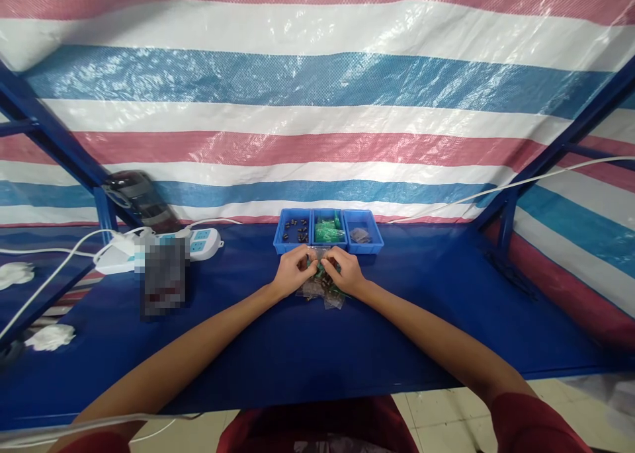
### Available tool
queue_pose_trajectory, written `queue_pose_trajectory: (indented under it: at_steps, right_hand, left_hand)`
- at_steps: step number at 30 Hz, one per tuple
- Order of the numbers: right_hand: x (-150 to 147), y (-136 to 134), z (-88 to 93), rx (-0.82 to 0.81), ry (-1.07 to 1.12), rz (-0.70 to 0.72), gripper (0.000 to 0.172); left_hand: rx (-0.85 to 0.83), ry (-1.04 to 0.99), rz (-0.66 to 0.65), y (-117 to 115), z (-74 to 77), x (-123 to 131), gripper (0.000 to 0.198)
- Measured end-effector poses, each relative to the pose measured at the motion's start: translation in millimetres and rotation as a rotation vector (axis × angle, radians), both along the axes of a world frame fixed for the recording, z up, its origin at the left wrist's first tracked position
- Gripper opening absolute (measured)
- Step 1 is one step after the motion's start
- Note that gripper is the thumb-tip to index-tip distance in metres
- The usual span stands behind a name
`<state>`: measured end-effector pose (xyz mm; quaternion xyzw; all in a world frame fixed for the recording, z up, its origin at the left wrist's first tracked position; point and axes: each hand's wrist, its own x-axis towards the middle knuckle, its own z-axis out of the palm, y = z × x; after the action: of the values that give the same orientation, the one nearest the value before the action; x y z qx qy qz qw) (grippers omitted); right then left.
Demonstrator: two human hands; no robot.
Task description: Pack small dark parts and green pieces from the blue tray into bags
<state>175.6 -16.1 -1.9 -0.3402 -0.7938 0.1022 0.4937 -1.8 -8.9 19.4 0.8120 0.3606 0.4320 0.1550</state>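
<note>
My left hand (pixel 294 272) and my right hand (pixel 346 269) meet at the middle of the blue table, fingers pinched on the two sides of a small clear plastic bag (pixel 319 252). Beneath them lies a pile of small clear bags (pixel 334 299), with dark and green bits showing inside. Just behind stand three blue bins in a row. Small dark parts lie in the left bin (pixel 279 243), green pieces fill the middle bin (pixel 329 241), and the right bin (pixel 378 243) has a few flat clear bags (pixel 360 235).
On the left a white power strip (pixel 211 243) with cables lies behind a blurred dark object (pixel 165 284). A dark bottle (pixel 143 198) leans by the frame post. Crumpled white tissue (pixel 51 337) sits at the left edge. Striped sheeting (pixel 317 116) hangs behind the table (pixel 426 307).
</note>
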Motion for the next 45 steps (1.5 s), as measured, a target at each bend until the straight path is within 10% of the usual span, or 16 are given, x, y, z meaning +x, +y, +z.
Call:
queue_pose_trajectory:
  at_steps: [45]
  right_hand:
    - [2.0,2.5,0.1,-0.01,0.012,-0.003,0.016]
  left_hand:
    - [-0.073,-0.128,0.029,-1.7,-2.2,-0.7,0.024]
